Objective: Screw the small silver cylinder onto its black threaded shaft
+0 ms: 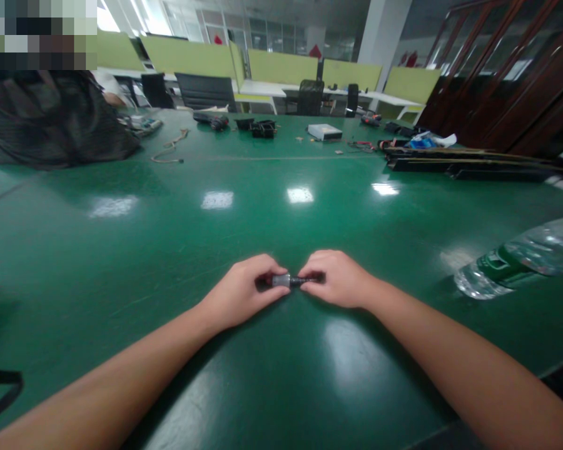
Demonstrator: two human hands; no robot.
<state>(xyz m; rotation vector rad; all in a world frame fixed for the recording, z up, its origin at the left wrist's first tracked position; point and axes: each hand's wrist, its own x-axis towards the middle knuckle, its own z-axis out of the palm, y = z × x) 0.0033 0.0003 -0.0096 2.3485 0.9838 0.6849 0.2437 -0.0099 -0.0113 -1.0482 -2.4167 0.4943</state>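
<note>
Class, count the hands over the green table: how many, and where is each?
2. The left hand pinches the grey cylinder near centre; the right hand, beside it, pinches the thin dark piece in line with it. Any behind the dark bag would be hidden.

The box (pixel 324 132) lies on the table (pixel 263 231). Left of the box are a cable (pixel 163 152) and, farther out, a bag (pixel 51 125). Strips (pixel 473 164) lie to its right; a bottle (pixel 511 265) lies right and nearer. Behind it stand a chair (pixel 310 97) and partitions (pixel 283 67).
</note>
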